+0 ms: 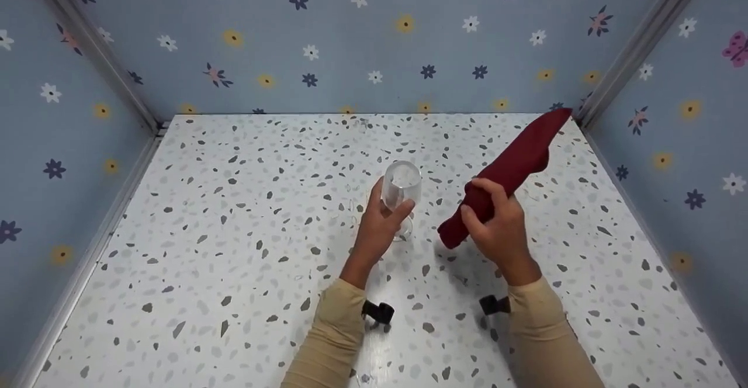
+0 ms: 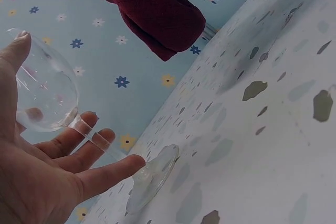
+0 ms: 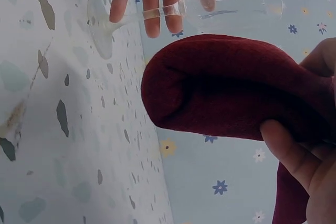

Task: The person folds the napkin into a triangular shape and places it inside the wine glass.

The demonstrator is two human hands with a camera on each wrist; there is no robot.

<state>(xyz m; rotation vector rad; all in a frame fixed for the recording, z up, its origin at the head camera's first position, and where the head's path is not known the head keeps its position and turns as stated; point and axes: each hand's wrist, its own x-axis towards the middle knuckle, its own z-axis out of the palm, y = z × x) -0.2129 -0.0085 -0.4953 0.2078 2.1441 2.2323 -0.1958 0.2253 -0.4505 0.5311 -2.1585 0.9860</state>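
A clear wine glass (image 1: 404, 179) stands upright with its foot (image 2: 152, 179) at the tabletop. My left hand (image 1: 378, 230) holds it by the bowl, thumb on the near side. The other fingers lie behind the bowl and stem, fairly straight in the left wrist view. To the right of the glass, my right hand (image 1: 501, 231) grips a folded dark red cloth (image 1: 517, 163) between thumb and fingers. The cloth is held above the table, its rolled lower end (image 3: 210, 85) towards the glass and its loose end pointing to the far right. Cloth and glass are apart.
The white speckled table (image 1: 222, 230) spreads around both hands. Blue flowered panels (image 1: 327, 37) rise at the back and on both sides, joined by metal corner posts (image 1: 637, 43). Dark wrist mounts (image 1: 380, 312) stick out from the sleeves.
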